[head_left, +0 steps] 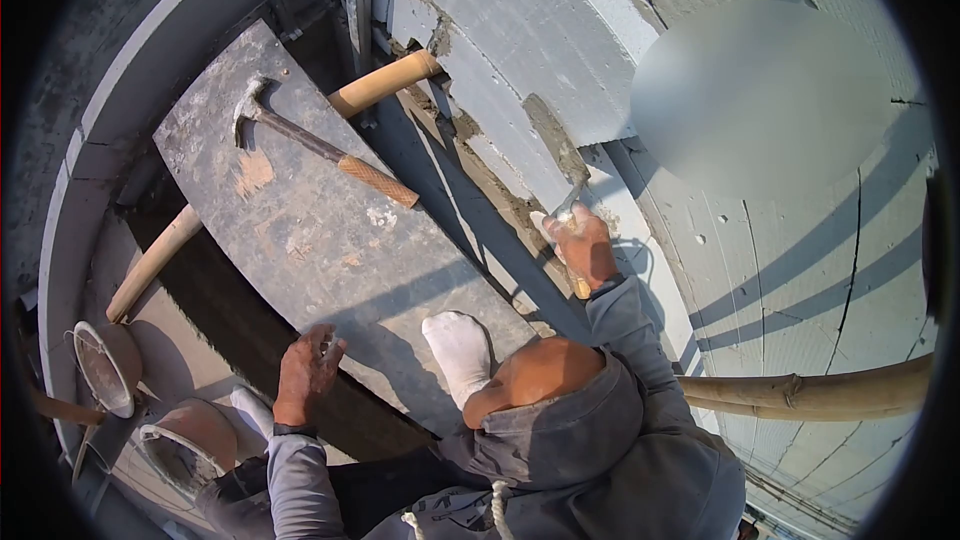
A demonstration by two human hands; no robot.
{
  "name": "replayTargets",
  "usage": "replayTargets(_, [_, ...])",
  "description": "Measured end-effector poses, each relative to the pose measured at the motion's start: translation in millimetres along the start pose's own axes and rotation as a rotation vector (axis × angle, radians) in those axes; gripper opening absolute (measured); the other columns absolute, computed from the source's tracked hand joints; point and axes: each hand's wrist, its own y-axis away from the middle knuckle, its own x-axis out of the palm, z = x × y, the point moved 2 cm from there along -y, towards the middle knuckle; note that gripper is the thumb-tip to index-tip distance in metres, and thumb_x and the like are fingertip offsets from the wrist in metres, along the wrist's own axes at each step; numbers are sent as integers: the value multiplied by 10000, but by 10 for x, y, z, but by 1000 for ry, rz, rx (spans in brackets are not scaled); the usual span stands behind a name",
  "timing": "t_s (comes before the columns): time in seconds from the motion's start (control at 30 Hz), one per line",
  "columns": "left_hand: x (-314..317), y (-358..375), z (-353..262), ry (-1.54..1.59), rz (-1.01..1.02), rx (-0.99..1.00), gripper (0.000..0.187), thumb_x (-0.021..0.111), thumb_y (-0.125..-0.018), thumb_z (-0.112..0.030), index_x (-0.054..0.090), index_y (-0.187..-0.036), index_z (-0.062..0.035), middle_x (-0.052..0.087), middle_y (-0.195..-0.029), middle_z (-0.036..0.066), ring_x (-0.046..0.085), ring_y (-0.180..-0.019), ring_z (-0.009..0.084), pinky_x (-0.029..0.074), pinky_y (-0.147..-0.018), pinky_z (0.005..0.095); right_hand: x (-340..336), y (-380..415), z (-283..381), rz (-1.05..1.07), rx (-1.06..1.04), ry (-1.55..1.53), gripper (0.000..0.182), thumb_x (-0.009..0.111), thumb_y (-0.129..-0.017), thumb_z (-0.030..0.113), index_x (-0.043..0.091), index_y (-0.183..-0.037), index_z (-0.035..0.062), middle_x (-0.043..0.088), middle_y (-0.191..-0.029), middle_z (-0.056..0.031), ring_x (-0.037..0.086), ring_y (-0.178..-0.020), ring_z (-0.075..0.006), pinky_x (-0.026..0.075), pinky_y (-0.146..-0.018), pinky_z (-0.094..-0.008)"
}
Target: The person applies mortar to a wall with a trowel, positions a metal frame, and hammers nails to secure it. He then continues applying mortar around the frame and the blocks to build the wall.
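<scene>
My right hand [585, 245] is closed around a trowel's wooden handle [582, 288]. The grey, mortar-smeared trowel blade [553, 135] lies against the face of a pale block wall [480, 20]. Over the near edge of a worn board [340, 240], my left hand [308, 372] hangs with its fingers loosely bent and apart, holding nothing that shows. A claw hammer [310, 145] with a ridged tan grip rests on the board, beyond my left hand. My white-socked foot [458, 350] stands on the board's near end.
Bamboo poles [385, 83] pass beneath the board, with dark gaps on both sides. Two buckets [187, 445] stand at the lower left beside a curved wall [110, 90]. More bamboo [810, 393] crosses at the right, over pale blocks [770, 290]. A blurred oval hides the upper right.
</scene>
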Motion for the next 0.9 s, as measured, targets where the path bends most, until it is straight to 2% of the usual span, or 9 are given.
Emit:
replayTargets(0.07, [-7,-8,-29,-2,6,-7,379,655,-889,-280,637,-1168,-24,688,-1041,208,684,-958,344,536,-834,406,-59,41,106,24,18,0,663,705,-849,362,538,-1285,-108,675,-1026,-311,671,-990,-401,508,-843,-440])
replayTargets(0.13, [-16,-9,-47,-6,27,-26,385,649,-894,-284,631,-1177,-24,681,-1072,209,676,-985,348,531,-850,407,-110,137,283,44,55,-176,439,707,-885,281,566,-1086,-83,615,-778,-65,545,-597,-121,461,-535,-294])
replayTargets(0.17, [-13,-11,-34,-5,26,-28,385,649,-894,-284,631,-1177,-24,681,-1072,209,676,-985,348,531,-850,407,-99,137,253,47,55,-176,439,707,-885,281,566,-1086,-83,615,-778,-65,545,-597,-121,461,-535,-294])
replayTargets(0.2, [-7,-15,-14,-10,21,-20,388,648,-895,-289,631,-1179,-25,682,-1074,208,674,-986,352,531,-850,409,-91,129,209,23,27,-115,499,701,-878,310,576,-1135,-99,648,-860,-180,613,-757,-268,487,-654,-354])
replayTargets(0.27, [5,-5,-1,-9,18,-17,390,647,-895,-293,630,-1180,-27,682,-1075,207,673,-988,356,531,-850,410,-47,159,135,5,-2,-49,561,696,-871,338,585,-1184,-114,680,-941,-296,681,-916,-415,512,-772,-415])
replayTargets(0.33, [-7,1,-13,1,8,-12,390,644,-897,-300,631,-1180,-32,687,-1059,202,672,-981,364,530,-845,414,-6,249,214,-142,-95,15,483,692,-878,336,610,-1103,-84,677,-910,-286,670,-890,-439,512,-753,-419])
replayTargets(0.53, [-2,30,-15,-10,19,-36,381,642,-898,-300,634,-1171,-35,695,-1018,198,678,-957,366,531,-836,418,-11,327,470,-143,-271,187,410,685,-875,329,586,-1006,-46,669,-945,-282,638,-925,-468,508,-785,-472])
replayTargets(0.63, [-19,22,-36,15,22,-49,377,642,-898,-297,635,-1166,-31,694,-1026,200,676,-958,367,530,-831,421,33,181,467,-100,-144,253,388,684,-876,303,575,-1009,-44,666,-933,-279,641,-908,-465,507,-772,-476])
replayTargets(0.9, [-16,34,-49,2,-6,-23,378,644,-899,-293,636,-1164,-23,690,-1026,201,680,-938,346,530,-830,413,61,380,272,-196,-187,120,406,684,-875,314,574,-1032,-43,658,-929,-291,634,-902,-471,498,-778,-487])
